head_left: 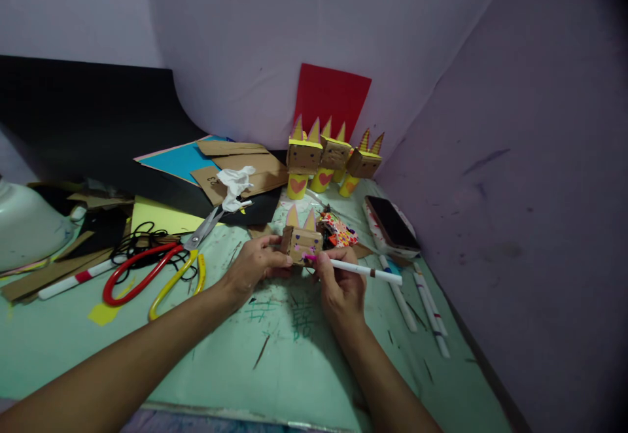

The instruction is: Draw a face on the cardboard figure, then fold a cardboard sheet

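My left hand (259, 259) is closed on the left side of a small cardboard box head (297, 239), which has two pointed yellow ears and a drawn face. In my right hand (342, 282) is a white marker (366, 269) with a pink tip. That tip rests at the lower front of the face, where pink marks show; whether it touches cannot be made out for certain. Behind stand several finished-looking cardboard figures (304, 157) with yellow tube bodies, hearts and pointed ears.
Large scissors (142, 276) with red and yellow handles lie left, by black cord (142, 240). Cardboard pieces (250, 165) and white tissue (236, 181) are behind. At right are a phone (391, 218) and loose markers (432, 312). A wall (530, 210) bounds the right side.
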`<move>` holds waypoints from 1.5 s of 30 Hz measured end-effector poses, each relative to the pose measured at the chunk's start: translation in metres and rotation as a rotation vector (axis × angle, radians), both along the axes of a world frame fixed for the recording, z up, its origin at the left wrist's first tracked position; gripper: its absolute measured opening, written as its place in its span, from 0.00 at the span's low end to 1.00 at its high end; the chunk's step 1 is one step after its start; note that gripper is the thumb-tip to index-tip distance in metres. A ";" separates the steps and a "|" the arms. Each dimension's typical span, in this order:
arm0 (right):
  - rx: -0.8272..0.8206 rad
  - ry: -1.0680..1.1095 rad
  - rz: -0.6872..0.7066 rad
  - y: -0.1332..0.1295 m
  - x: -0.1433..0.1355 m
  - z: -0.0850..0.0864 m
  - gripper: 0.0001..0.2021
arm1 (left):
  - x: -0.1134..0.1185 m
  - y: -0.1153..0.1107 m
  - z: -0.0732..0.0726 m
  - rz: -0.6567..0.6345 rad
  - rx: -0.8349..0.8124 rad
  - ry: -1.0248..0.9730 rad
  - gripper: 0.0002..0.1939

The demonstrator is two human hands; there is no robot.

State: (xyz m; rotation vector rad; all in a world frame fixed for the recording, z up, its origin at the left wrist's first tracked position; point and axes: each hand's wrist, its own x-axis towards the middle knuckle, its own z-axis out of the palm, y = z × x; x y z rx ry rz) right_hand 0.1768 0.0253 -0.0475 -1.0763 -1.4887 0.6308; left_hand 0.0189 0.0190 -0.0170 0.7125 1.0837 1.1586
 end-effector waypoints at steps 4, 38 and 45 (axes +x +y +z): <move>0.027 -0.020 0.004 0.000 0.000 0.002 0.13 | 0.000 0.000 0.000 0.000 -0.005 0.000 0.31; 0.241 -0.164 -0.045 -0.007 -0.004 0.015 0.07 | 0.001 -0.001 -0.002 0.017 0.010 -0.031 0.31; 0.228 -0.138 -0.032 -0.007 -0.003 0.015 0.07 | 0.001 -0.001 -0.003 0.028 0.004 -0.035 0.32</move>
